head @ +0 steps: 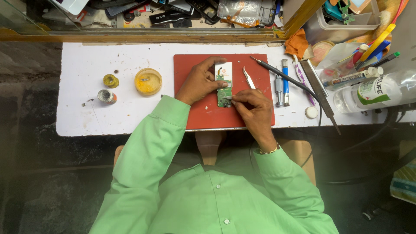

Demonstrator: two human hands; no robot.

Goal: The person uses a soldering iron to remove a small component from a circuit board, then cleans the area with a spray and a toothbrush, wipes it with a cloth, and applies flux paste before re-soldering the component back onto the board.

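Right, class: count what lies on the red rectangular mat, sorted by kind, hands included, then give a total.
Hands: 2, left hand and right hand
Green circuit boards with white end: 1
Silver metal tweezers: 1
Total: 4, all on the red rectangular mat

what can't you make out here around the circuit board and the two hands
- Head view: the left side of the circuit board is covered by the left hand.
- Whatever the right hand pinches at the board's lower end is too small to tell.
- The tweezers reach behind the right hand.
- The clear bottle is cut off by the right edge.
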